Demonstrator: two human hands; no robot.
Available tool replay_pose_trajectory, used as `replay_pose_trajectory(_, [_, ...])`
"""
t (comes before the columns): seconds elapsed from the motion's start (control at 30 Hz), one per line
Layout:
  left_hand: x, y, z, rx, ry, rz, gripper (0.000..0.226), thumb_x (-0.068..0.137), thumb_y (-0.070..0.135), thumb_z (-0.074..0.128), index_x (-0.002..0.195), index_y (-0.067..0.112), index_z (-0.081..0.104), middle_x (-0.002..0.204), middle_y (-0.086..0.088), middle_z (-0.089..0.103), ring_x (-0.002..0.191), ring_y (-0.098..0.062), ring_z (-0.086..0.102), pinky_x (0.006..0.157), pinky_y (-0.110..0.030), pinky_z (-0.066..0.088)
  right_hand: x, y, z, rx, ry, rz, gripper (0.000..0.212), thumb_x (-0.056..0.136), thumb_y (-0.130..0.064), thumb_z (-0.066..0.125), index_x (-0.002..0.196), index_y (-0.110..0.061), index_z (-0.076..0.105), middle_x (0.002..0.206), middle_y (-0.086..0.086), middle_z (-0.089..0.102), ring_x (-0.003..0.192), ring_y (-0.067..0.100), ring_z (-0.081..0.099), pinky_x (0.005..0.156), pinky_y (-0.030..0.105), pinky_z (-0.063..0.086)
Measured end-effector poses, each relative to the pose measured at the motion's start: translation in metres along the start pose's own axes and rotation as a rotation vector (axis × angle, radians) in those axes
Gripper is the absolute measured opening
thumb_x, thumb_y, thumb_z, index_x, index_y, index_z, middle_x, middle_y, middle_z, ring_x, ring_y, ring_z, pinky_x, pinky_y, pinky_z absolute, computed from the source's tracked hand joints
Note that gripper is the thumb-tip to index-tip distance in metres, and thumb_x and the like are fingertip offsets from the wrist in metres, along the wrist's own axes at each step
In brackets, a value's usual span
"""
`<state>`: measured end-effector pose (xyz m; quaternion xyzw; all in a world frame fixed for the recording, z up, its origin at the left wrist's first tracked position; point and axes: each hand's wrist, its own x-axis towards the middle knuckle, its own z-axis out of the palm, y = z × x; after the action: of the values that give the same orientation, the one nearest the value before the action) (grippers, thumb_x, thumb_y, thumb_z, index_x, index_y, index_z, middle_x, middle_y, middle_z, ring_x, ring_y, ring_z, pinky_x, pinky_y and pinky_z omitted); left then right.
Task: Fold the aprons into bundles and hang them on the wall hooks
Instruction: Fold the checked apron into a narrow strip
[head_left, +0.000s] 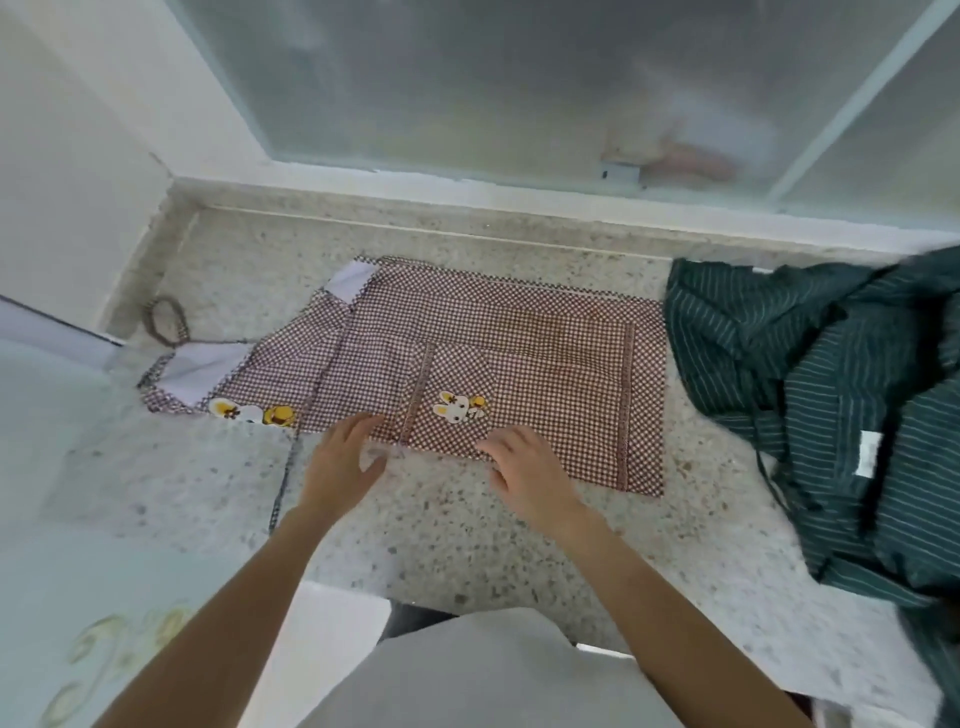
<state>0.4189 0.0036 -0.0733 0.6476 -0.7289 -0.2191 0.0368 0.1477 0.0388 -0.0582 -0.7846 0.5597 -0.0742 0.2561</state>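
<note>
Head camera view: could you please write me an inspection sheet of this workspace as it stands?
Surface: speckled stone counter, bare patches in front.
Job's things: checked apron laid flat, partly folded, rabbit patch on its pocket; its strap loop lies at the far left. Green striped apron crumpled at the right, unfolded.
Clutter: nothing seen.
Hands: left hand and right hand open, fingers at the checked apron's near edge.
Cables: nothing seen.
Surroundings: frosted window behind; white wall at left; no wall hooks in view.

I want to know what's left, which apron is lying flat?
The brown checked apron with rabbit patches; the dark green striped apron lies crumpled in a heap.
</note>
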Motion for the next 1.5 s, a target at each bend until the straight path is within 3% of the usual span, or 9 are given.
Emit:
replay_pose_trajectory(0.17, [0.008,-0.063,-0.025,0.1,-0.073,-0.122,0.053,0.087,0.034,0.061,0.136,0.021,0.045,0.146,-0.002,0.038,0.136,-0.029,0.03,0.106,-0.05,0.034,0.03,-0.028,0.022,-0.145,-0.186,0.208,0.049,0.093,-0.044,0.042,0.139,-0.028,0.036,0.155,-0.003,0.014,0.144,0.025,0.003,0.111,0.062,0.007])
replay_pose_trajectory(0.3, [0.027,-0.099,-0.049,0.099,-0.034,-0.099,0.045,0.091,0.034,0.055,0.133,0.018,0.05,0.142,-0.003,0.042,0.129,-0.029,0.037,0.101,-0.045,0.036,0.041,-0.042,0.028,-0.238,-0.119,0.406,0.046,0.093,-0.051,0.036,0.129,-0.023,0.046,0.144,0.0,0.036,0.136,0.027,0.028,0.104,0.066,0.019])
replay_pose_trajectory(0.4, [0.044,-0.113,-0.07,-0.013,0.021,-0.013,0.032,0.09,0.027,0.057,0.119,0.015,0.06,0.122,-0.007,0.057,0.111,-0.029,0.051,0.089,-0.04,0.044,0.072,-0.062,0.023,-0.341,0.07,0.411,0.041,0.09,-0.045,0.038,0.109,-0.015,0.059,0.107,0.009,0.063,0.1,0.034,0.057,0.089,0.056,0.044])
replay_pose_trajectory(0.53, [0.066,-0.128,-0.095,-0.077,0.128,0.018,0.03,0.085,0.017,0.063,0.114,0.011,0.06,0.112,-0.012,0.059,0.103,-0.034,0.053,0.085,-0.044,0.046,0.146,-0.09,0.008,-0.231,0.146,0.247,0.024,0.089,-0.021,0.053,0.112,-0.014,0.059,0.109,0.007,0.061,0.101,0.027,0.053,0.085,0.04,0.046])
replay_pose_trajectory(0.67, [0.089,-0.155,-0.105,-0.055,0.032,-0.072,0.042,0.084,0.016,0.062,0.125,0.01,0.052,0.125,-0.012,0.052,0.116,-0.033,0.044,0.095,-0.043,0.039,0.228,-0.11,-0.006,-0.214,0.16,0.093,0.036,0.083,0.001,0.053,0.116,-0.011,0.059,0.114,0.01,0.059,0.105,0.029,0.052,0.087,0.039,0.045])
replay_pose_trajectory(0.97, [0.21,-0.106,-0.099,-0.174,-0.158,0.048,0.058,0.088,0.023,0.056,0.14,0.013,0.033,0.141,-0.011,0.038,0.129,-0.029,0.031,0.105,-0.037,0.03,0.336,-0.079,-0.016,-0.279,0.051,0.164,0.057,0.078,0.0,0.059,0.132,-0.018,0.047,0.134,0.006,0.048,0.128,0.028,0.036,0.105,0.041,0.03])
replay_pose_trajectory(1.1, [0.254,-0.088,-0.084,-0.084,-0.231,0.225,0.072,0.085,0.038,0.06,0.145,0.021,0.025,0.149,-0.005,0.025,0.136,-0.027,0.023,0.108,-0.042,0.03,0.351,-0.06,-0.017,-0.188,0.027,0.145,0.041,0.083,-0.019,0.063,0.122,-0.012,0.055,0.124,0.009,0.056,0.123,0.029,0.041,0.101,0.041,0.033])
replay_pose_trajectory(1.33, [0.256,-0.088,-0.094,-0.319,0.304,0.166,0.045,0.085,0.043,0.039,0.11,0.01,0.057,0.108,-0.01,0.056,0.097,-0.027,0.055,0.075,-0.038,0.051,0.36,-0.046,-0.008,-0.101,0.139,0.179,0.026,0.088,-0.029,0.059,0.103,-0.009,0.066,0.112,0.007,0.062,0.111,0.028,0.051,0.093,0.043,0.043])
replay_pose_trajectory(1.5, [0.222,-0.077,-0.09,0.05,-0.108,0.074,0.079,0.072,0.074,0.052,0.122,0.013,0.041,0.115,-0.003,0.053,0.104,-0.019,0.053,0.079,-0.033,0.048,0.361,-0.052,-0.002,-0.082,0.211,0.235,0.021,0.088,-0.03,0.06,0.095,-0.012,0.067,0.106,0.005,0.062,0.107,0.027,0.051,0.088,0.042,0.041])
